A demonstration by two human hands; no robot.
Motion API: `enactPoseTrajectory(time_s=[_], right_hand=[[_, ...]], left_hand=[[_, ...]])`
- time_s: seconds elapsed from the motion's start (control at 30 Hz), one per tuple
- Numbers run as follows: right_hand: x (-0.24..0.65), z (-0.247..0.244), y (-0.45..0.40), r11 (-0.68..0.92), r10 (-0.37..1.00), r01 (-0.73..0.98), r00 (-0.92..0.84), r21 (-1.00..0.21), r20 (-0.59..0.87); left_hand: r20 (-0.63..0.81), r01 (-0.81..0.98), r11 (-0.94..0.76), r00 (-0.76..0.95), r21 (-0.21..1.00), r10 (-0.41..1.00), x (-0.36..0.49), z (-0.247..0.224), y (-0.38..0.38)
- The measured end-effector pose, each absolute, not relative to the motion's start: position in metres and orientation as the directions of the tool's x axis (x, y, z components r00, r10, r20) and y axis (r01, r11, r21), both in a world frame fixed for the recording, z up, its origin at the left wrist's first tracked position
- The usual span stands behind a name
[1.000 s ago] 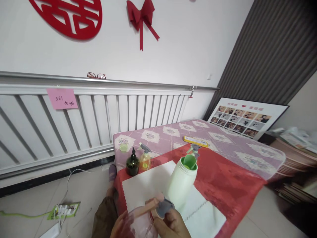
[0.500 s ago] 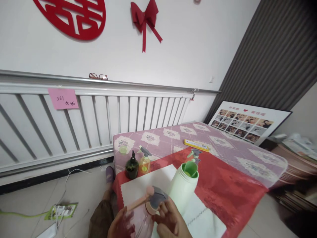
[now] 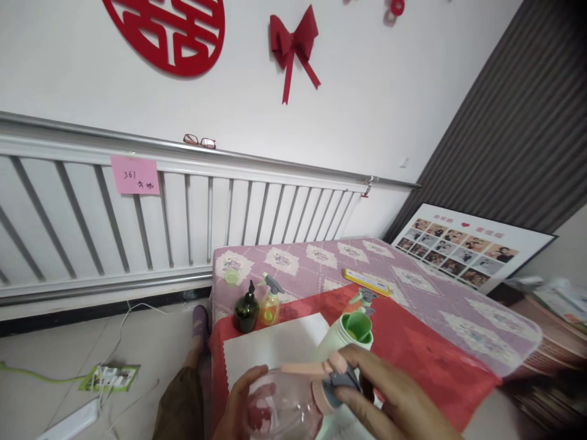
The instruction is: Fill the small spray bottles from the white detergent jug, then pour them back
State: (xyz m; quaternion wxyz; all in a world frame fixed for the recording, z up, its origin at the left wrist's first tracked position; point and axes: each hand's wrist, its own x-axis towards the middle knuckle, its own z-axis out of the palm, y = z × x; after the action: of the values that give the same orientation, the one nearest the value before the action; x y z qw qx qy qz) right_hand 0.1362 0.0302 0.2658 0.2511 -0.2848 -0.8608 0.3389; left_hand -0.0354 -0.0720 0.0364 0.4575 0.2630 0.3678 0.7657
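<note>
A clear pinkish spray bottle (image 3: 282, 403) lies tilted nearly sideways in front of me, its neck toward the right. My left hand (image 3: 241, 397) grips the base end of its body. The fingers of my right hand (image 3: 383, 391) are closed round its grey and peach spray head (image 3: 337, 386). A peach trigger piece runs left above the bottle. Just behind stands a pale green container (image 3: 337, 336) with a green cup-shaped insert (image 3: 359, 325) in its mouth, its lower part hidden by the bottle and my right hand.
A dark green pump bottle (image 3: 246, 311) and a yellowish spray bottle (image 3: 269, 308) stand at the table's left edge. Behind are a light green lid (image 3: 232, 277), another sprayer head (image 3: 365, 297) and a yellow-edged case (image 3: 367, 281). A white mat (image 3: 275, 339) lies on red cloth (image 3: 422, 342).
The spray bottle has moved right and tipped closer to level. My right hand has shifted from under the spray head to around it. The view has turned slightly left.
</note>
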Motion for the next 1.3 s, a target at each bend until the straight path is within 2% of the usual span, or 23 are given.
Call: enactPoseTrajectory(time_s=[0.07, 0.13, 0.2, 0.23, 0.3, 0.37, 0.47, 0.6, 0.83, 1.03, 1.3], right_hand=[[0.138, 0.287, 0.048, 0.663, 0.658, 0.359, -0.699, -0.657, 0.282], [0.142, 0.311, 0.070, 0.709, 0.671, 0.394, -0.632, -0.585, 0.388], [0.144, 0.336, 0.096, 0.720, 0.689, 0.460, -0.559, -0.519, 0.461], [0.143, 0.347, 0.109, 0.733, 0.680, 0.493, -0.493, -0.470, 0.543], [0.136, 0.361, 0.136, 0.663, 0.715, 0.636, -0.384, -0.393, 0.584], [0.125, 0.361, 0.165, 0.623, 0.734, 0.709, -0.383, -0.331, 0.561], [0.106, 0.336, 0.209, 0.610, 0.755, 0.742, -0.440, -0.277, 0.486], [0.087, 0.277, 0.257, 0.629, 0.758, 0.737, -0.510, -0.248, 0.408], [0.062, 0.196, 0.290, 0.737, 0.676, 0.636, -0.707, -0.231, 0.209], [0.040, 0.160, 0.301, 0.785, 0.611, 0.585, -0.786, -0.203, 0.094], [0.021, 0.146, 0.304, 0.818, 0.559, 0.537, -0.827, -0.206, 0.059]], left_hand=[[0.205, -0.426, -0.395, -0.425, 0.814, 0.882, -0.040, 0.043, -0.062], [0.256, -0.246, -0.380, -0.417, 0.892, 0.872, -0.047, 0.048, -0.048], [0.202, 0.042, -0.205, -0.442, 0.978, 0.874, -0.055, 0.047, -0.032], [0.166, 0.194, -0.083, -0.465, 0.978, 0.870, -0.058, 0.043, -0.024], [0.128, 0.457, 0.115, -0.466, 0.882, 0.875, -0.061, 0.030, -0.010], [0.073, 0.619, 0.241, -0.437, 0.747, 0.896, -0.060, 0.014, -0.002], [0.049, 0.681, 0.289, -0.431, 0.673, 0.901, -0.053, -0.004, -0.001], [0.051, 0.733, 0.305, -0.419, 0.609, 0.907, -0.049, -0.009, -0.004], [0.044, 0.741, 0.322, -0.428, 0.589, 0.903, -0.051, -0.021, 0.002], [0.083, 0.772, 0.286, -0.400, 0.568, 0.913, -0.056, -0.043, 0.004], [0.162, 0.840, 0.227, -0.345, 0.494, 0.924, -0.061, -0.053, 0.002]])
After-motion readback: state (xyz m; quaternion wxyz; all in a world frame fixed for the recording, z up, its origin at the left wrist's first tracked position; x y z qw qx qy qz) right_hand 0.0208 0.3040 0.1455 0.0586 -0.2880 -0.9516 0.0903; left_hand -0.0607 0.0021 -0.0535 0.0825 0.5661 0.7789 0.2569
